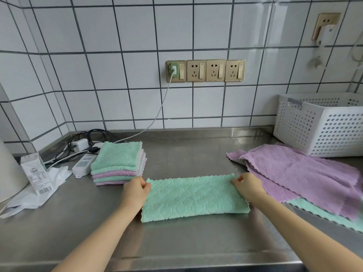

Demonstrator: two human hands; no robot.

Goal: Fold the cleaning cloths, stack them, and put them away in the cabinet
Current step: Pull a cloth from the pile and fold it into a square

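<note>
Head view: a green cloth (193, 198), folded to a long strip, lies flat on the steel counter (176, 242), centre front. The left hand (135, 190) pinches its far left corner; the right hand (247, 185) pinches its far right corner. A stack of folded cloths (117, 163), green and purple, stands just left of the strip. Unfolded purple cloths (306, 173) lie spread to the right, over another green one, touching a white perforated basket (322, 122). A power strip (83, 164) lies beside the stack.

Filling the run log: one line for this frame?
step: folding | left hand: pinches green cloth | right hand: pinches it | stack: left | unfolded cloths: right
</note>
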